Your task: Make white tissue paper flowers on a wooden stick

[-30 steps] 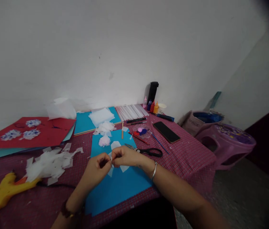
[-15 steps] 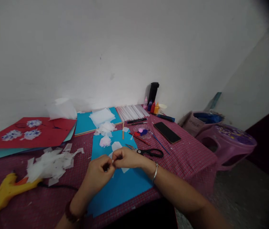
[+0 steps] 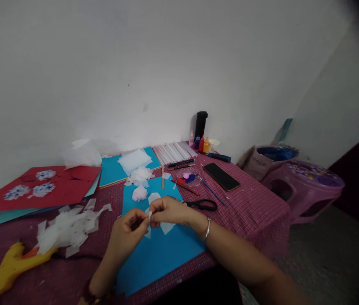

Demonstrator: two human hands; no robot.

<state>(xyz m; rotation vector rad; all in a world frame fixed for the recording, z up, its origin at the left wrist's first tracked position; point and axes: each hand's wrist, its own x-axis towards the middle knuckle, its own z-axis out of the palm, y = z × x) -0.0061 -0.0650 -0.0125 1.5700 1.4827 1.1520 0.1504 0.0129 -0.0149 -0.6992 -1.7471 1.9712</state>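
Both hands meet above a blue sheet of paper (image 3: 157, 258). My left hand (image 3: 130, 231) pinches a small piece of white tissue paper (image 3: 149, 215) between thumb and fingertips. From the other side my right hand (image 3: 168, 212), with a bangle at its wrist, is closed on the same piece. Beneath the hands, white paper shapes (image 3: 167, 228) lie on the blue sheet, partly hidden by the fingers. A pale pink crumpled tissue tuft (image 3: 140, 193) sits just beyond. Scissors (image 3: 203, 205) lie right of my right hand, their blades mostly covered by it.
Loose white tissue pieces (image 3: 68, 228) and a yellow glue gun (image 3: 17, 269) lie at left. Behind is red paper (image 3: 68, 182) with dabbed flowers. A phone (image 3: 221, 176), a paint palette (image 3: 193, 179), a paintbrush (image 3: 212, 190) and paint bottles (image 3: 201, 144) stand or lie at right.
The left fingers have shifted slightly and opened out a little, so more of the white tissue piece shows between the hands. The camera view has tilted slightly.
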